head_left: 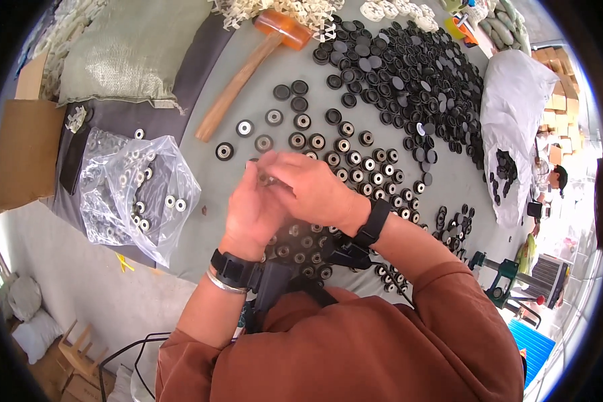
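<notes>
My left hand (243, 209) and my right hand (321, 191) meet above the middle of the grey table, fingers bent toward each other. Both are closed around something small that motion blur and the fingers hide. Right around them lie many black wheels with metal centres (342, 145), spreading to the right and under my wrists. A few stand apart beyond my fingertips, among them a black wheel (224, 151) and one with a bright centre (244, 127). Plain black caps (299, 104) lie a little farther off.
An orange-headed mallet (238, 84) lies at the far left. Heaped black caps (409, 80) cover the back right, near a white sack (516, 114). On the left are a clear bag of small metal-centred parts (171, 231), a woven sack (127, 60) and a cardboard box (27, 147).
</notes>
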`<state>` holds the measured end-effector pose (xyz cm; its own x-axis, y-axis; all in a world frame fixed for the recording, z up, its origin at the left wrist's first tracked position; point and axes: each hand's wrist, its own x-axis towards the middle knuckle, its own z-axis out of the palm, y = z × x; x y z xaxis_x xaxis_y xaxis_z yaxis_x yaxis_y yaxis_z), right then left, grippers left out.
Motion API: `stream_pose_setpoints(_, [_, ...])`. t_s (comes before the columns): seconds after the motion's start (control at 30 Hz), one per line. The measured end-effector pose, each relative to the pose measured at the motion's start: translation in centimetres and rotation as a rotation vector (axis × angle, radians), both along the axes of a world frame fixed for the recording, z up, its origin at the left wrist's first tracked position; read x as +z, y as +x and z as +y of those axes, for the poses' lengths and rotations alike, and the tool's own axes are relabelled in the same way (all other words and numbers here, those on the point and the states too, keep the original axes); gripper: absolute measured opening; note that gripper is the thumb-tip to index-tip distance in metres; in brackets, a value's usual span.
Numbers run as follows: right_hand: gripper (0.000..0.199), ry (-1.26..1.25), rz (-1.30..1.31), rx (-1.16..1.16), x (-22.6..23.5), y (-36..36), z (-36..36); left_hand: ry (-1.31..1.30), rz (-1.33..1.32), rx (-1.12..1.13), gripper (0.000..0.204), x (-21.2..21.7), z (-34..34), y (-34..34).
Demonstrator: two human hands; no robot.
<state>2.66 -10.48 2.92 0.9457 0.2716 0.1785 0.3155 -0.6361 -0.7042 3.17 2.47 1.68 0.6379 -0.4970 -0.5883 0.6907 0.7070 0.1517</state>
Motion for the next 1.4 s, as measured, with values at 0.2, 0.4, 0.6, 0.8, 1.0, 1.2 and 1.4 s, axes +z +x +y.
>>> stream_pose_setpoints(0.2, [0.026, -0.091, 0.036, -0.371, -3.2, 5.7, -6.0, 0.071, 0.092, 0.106, 0.043, -0.3, 1.4, -0.6])
stream_pose_setpoints(0.4, [0.015, -0.248, -0.085, -0.151, -4.8, 10.1, -6.8, 0.061, 0.034, 0.057, 0.032, 0.0, 5.1, -2.1])
stream_pose_setpoints(0.6, [0.030, -0.840, -0.224, 0.021, -5.0, 9.0, -4.6, 0.069, -0.026, 0.117, 0.027, 0.2, 8.4, -2.4])
stream_pose_setpoints(0.8, [0.028, -1.005, -0.316, 0.121, -5.0, 8.7, -3.7, 0.057, 0.003, 0.105, 0.022, 0.7, 6.8, -0.8])
stream_pose_setpoints(1.0, [0.010, -0.458, -0.348, 0.065, -1.7, 5.7, -0.8, -0.081, -0.003, 0.074, 0.033, -0.5, 4.5, -0.3])
stream_pose_setpoints(1.2, [0.014, -0.208, -0.162, 0.369, -0.1, 1.9, 1.5, -0.157, 0.069, 0.002, 0.053, -0.8, 3.7, -0.2])
stream_pose_setpoints(1.4, [0.013, -0.262, -0.222, 0.050, -0.6, 6.3, -1.1, -0.076, 0.009, -0.006, 0.059, 1.7, 4.4, 0.9])
